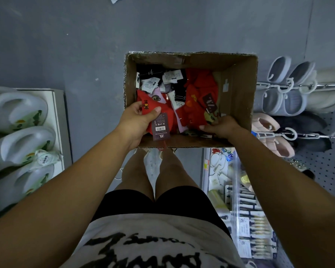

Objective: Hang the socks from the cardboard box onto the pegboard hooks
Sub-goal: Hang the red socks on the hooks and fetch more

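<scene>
An open cardboard box (238, 97) stands on the grey floor in front of my feet. It holds several red, black and pale socks with paper tags. My left hand (137, 120) grips a red sock pair (162, 115) with a bear motif and a dark tag at the box's near left. My right hand (220, 126) reaches into the near right of the box, its fingers curled among red socks (197, 113); what it holds is hidden. The white pegboard (325, 159) with metal hooks (309, 135) is at the right.
Grey and pink slippers (290, 88) hang from the pegboard hooks on the right. White slippers (17, 128) sit on a shelf at the left. Packaged small goods (248, 219) hang low on the right beside my legs. Grey floor lies beyond and left of the box.
</scene>
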A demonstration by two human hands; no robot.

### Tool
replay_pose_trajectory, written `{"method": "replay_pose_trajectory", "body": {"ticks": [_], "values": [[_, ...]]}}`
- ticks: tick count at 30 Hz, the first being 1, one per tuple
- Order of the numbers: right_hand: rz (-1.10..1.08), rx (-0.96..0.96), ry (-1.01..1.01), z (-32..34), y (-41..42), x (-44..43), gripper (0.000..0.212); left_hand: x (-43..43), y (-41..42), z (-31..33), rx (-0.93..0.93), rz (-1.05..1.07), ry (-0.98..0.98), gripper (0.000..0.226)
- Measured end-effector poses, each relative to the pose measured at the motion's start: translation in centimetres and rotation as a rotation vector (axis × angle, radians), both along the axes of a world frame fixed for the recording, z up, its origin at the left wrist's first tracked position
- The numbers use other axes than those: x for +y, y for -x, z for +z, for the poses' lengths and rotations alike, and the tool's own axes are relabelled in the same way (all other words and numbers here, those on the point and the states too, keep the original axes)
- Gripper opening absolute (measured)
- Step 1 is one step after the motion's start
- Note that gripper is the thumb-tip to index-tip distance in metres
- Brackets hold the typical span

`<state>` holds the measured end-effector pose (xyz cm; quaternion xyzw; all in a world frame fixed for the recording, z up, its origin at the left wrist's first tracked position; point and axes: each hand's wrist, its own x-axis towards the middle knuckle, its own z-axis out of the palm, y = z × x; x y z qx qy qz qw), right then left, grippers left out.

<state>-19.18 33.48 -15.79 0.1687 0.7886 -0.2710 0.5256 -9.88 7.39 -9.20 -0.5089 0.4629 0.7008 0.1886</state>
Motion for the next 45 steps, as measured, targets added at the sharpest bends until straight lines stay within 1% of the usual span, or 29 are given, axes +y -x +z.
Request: {"method": "replay_pose_trajectory", "body": {"ticks": [3, 7, 11, 15, 16, 19, 22, 25, 30, 33, 36, 39, 41, 43, 45], "values": [[-0.181, -0.004, 0.074, 3.5, -0.2, -0.1, 0.053, -0.2, 0.1, 1.4, 0.015, -0.005, 0.037, 0.049], [-0.516, -0.031, 0.227, 8.8, -1.0, -0.6, 0.038, -0.4, 0.4, 4.0, 0.053, -0.018, 0.025, 0.054], [-0.756, -0.004, 0.391, 14.4, -2.4, -1.3, 0.038, -0.6, 0.4, 7.2, 0.138, -0.073, -0.006, 0.052], [-0.868, 0.017, 0.603, 19.3, -4.6, -1.7, 0.053, -1.2, 0.4, 10.0, 0.22, -0.137, -0.021, 0.062], [-0.88, 0.032, 0.659, 20.5, -5.3, -1.9, 0.054, -1.4, 0.4, 10.7, 0.244, -0.159, -0.026, 0.064], [-0.941, 0.097, 0.826, 23.5, -7.6, -2.3, 0.039, -1.6, 0.5, 12.9, 0.312, -0.247, -0.038, 0.063], [-0.999, 0.222, 0.881, 25.7, -9.9, -2.8, 0.026, -1.1, 0.3, 14.8, 0.379, -0.324, -0.05, 0.059], [-1.018, 0.363, 0.85, 26.8, -12.7, -3.0, 0.023, -0.4, -0.2, 15.9, 0.43, -0.424, -0.035, 0.053], [-1.052, 0.555, 0.701, 26.9, -18.0, -2.0, 0.031, 0.8, -1.8, 17.4, 0.475, -0.575, -0.046, 0.048], [-1.078, 0.75, 0.51, 27.3, -21.1, -1.4, 0.026, 1.6, -2.6, 18.2, 0.512, -0.7, -0.04, 0.055], [-1.033, 0.967, 0.295, 28.1, -23.7, -0.1, 0.025, 2.9, -3.2, 19.5, 0.579, -0.875, -0.019, 0.06], [-0.963, 1.119, 0.061, 29.1, -26.1, 1.9, 0.023, 5.3, -3.9, 21.4, 0.645, -1.015, 0.032, 0.047], [-0.944, 1.179, -0.057, 30.3, -27.7, 3.3, 0.023, 7.4, -4.5, 22.6, 0.707, -1.122, 0.093, 0.036], [-0.994, 1.216, -0.09, 31.7, -29.2, 4.6, 0.023, 9.5, -5.0, 23.7, 0.776, -1.207, 0.136, 0.029], [-1.078, 1.262, -0.022, 32.8, -31.0, 6.0, 0.022, 11.6, -5.8, 25.0, 0.858, -1.27, 0.175, 0.027]]}}
